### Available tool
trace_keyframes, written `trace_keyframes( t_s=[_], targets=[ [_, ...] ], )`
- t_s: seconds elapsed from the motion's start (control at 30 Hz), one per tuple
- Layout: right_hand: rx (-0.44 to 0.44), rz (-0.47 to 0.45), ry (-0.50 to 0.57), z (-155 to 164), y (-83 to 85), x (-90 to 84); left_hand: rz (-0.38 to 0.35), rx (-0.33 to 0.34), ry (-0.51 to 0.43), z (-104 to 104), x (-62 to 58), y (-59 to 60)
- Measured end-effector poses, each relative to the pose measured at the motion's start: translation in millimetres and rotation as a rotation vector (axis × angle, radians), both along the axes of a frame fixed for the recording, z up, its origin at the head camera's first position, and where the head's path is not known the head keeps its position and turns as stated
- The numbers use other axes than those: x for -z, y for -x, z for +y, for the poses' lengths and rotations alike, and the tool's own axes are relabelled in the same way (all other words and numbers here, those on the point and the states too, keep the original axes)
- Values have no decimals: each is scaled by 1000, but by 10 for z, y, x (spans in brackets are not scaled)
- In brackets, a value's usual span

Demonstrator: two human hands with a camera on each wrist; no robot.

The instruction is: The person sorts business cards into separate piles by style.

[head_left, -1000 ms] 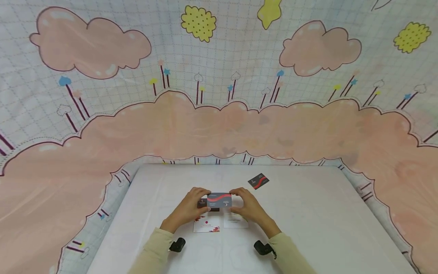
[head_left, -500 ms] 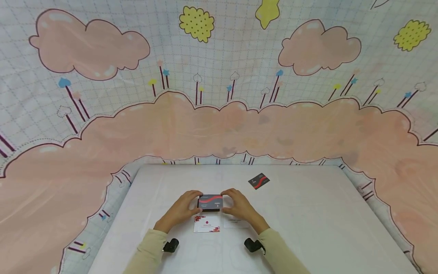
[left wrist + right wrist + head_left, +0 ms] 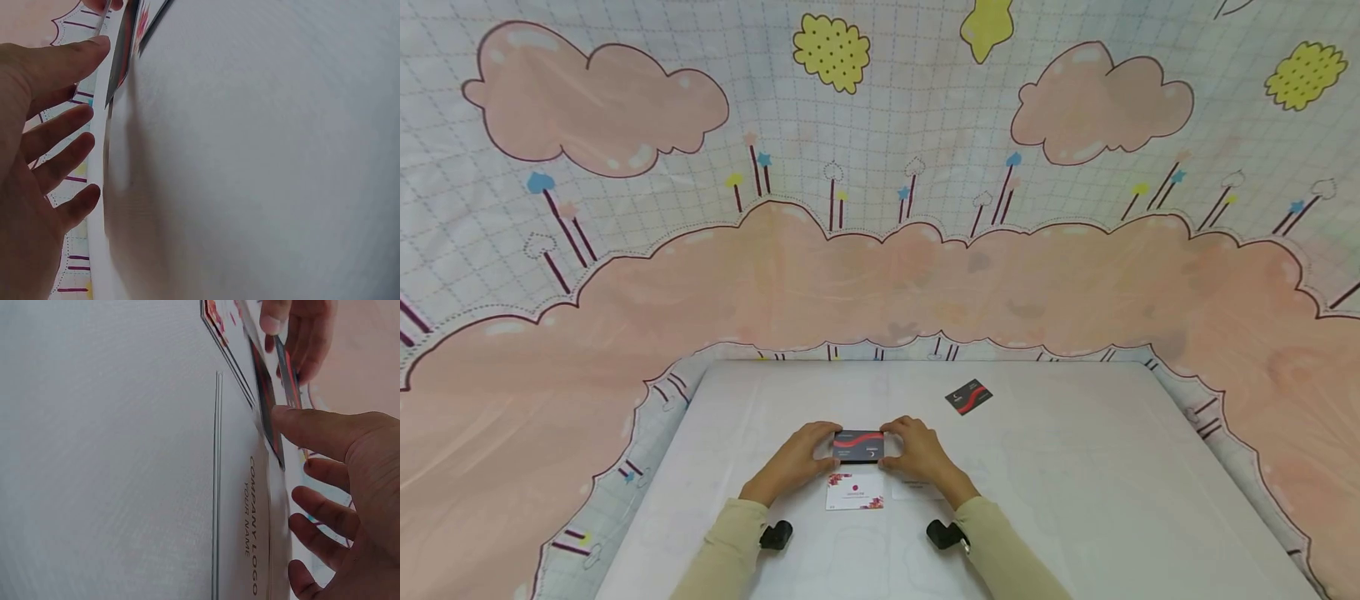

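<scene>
Both hands meet over the middle of the white table [image 3: 1075,467], each pinching one short end of a dark business card [image 3: 858,446] with a red wave across it. The left hand [image 3: 795,461] takes the card's left end between thumb and fingertips, and the right hand [image 3: 922,455] takes the opposite end the same way, which probably keeps the card level and squared. From the head view it seems to sit on a dark stack or box under it, though the wrist views show only thin edges, so I cannot tell which.

Just nearer the person than the left hand lies a white card with red floral corners [image 3: 854,492], flat and face up. Under the right hand lies a white card printed "COMPANY LOGO YOUR NAME" [image 3: 247,519], partly covered by that hand. Well beyond the right hand, another dark red-wave card [image 3: 968,397] lies alone, turned at an angle.
</scene>
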State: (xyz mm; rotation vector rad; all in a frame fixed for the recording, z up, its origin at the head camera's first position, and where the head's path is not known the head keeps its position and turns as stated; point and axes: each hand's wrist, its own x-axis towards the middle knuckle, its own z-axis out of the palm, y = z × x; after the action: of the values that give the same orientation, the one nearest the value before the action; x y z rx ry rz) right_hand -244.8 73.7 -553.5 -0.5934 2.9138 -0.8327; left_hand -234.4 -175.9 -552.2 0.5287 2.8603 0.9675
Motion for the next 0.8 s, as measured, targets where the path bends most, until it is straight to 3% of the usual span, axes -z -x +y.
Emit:
trace_keyframes(
  t_s=[0.2, 0.53, 0.8],
  targets=[
    [8, -16, -23, -19, 9, 15, 5, -1, 16, 3, 23, 19],
    [17, -12, -66, -27, 23, 33, 75, 24, 101, 24, 83, 55],
    [15, -16, -58, -26, 20, 28, 84, 34, 98, 18, 100, 67]
  ],
)
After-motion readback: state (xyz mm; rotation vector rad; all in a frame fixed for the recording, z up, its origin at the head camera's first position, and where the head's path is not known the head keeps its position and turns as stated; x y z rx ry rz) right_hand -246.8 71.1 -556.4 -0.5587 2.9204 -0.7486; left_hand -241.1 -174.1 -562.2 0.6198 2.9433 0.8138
